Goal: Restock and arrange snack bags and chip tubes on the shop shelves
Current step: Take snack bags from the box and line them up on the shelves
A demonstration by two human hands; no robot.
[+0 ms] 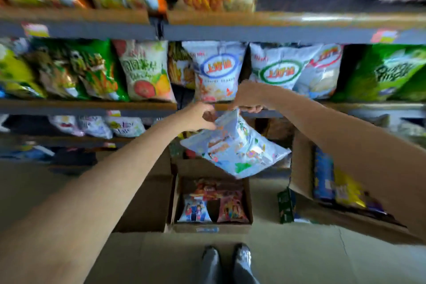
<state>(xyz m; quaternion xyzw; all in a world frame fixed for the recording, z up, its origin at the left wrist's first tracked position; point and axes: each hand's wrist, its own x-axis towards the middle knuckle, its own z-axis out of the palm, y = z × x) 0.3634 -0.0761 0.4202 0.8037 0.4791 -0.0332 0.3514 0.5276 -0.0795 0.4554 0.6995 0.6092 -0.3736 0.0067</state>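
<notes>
Held bag: a pale blue snack bag [235,145] hangs tilted in the air in front of the shelves, above the open middle box, gripped at its top edge by both hands.
Left hand: the left hand [199,116] has its fingers curled, pinching the bag's upper left corner.
Right hand: the right hand [247,99] comes over from the right, fingers folded down on the bag's top right corner; the blur makes the exact grip hard to read.
Middle shelf: the shelf edge [92,106] runs just behind the hands, with a white bag with a blue oval [216,71] standing right behind them.
Middle box: a cardboard box [212,226] on the floor holds a few small packets.
Right box: a larger carton [302,168] sits to the right, with blue and yellow packs inside.
Feet: dark shoes [227,258] stand nearest, before the middle box.
</notes>
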